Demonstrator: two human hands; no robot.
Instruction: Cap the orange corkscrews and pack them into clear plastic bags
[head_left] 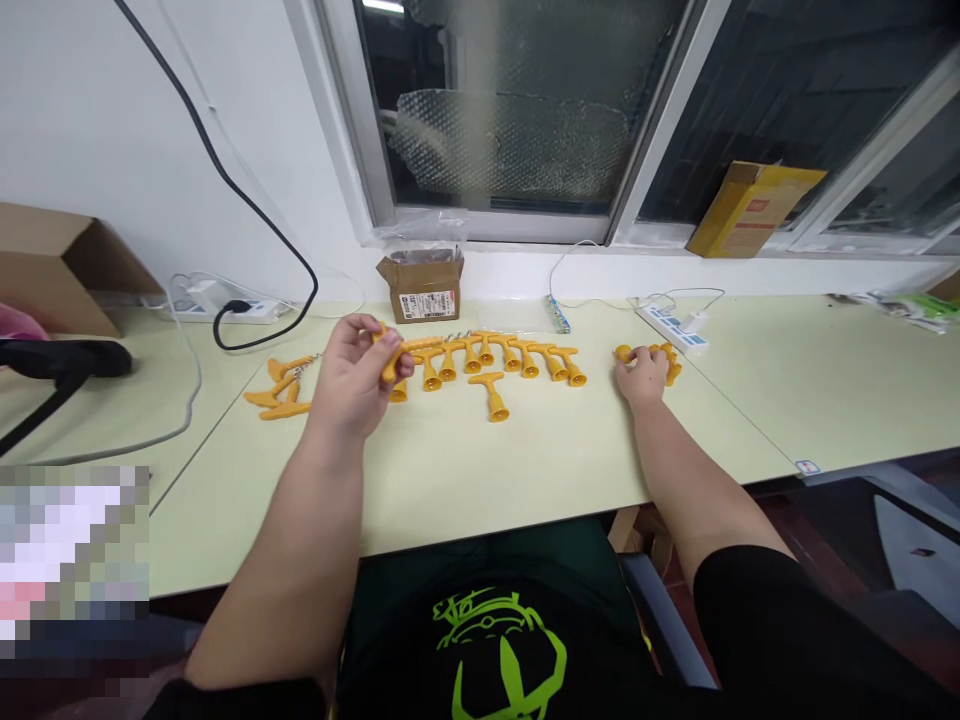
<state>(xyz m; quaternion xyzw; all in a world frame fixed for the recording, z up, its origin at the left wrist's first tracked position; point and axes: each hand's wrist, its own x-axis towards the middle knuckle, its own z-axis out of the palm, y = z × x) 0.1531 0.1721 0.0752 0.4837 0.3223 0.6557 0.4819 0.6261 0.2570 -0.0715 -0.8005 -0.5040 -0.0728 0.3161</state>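
Observation:
My left hand is closed around a yellow T-shaped handle, raised over the table, with a yellow rod and metal screw tip pointing right. My right hand has its fingers closed at a small pile of yellow cup-shaped parts on the right; its fingertips are on a yellow part. Several yellow pieces with a T top and cup end lie in a curved row between the hands. One such piece lies apart, nearer to me. Several yellow handles with metal screws lie left of my left hand.
A small cardboard box stands at the wall. Power strips with cables lie at the back right and back left. A black cable hangs at the left, by a larger box and a black stand.

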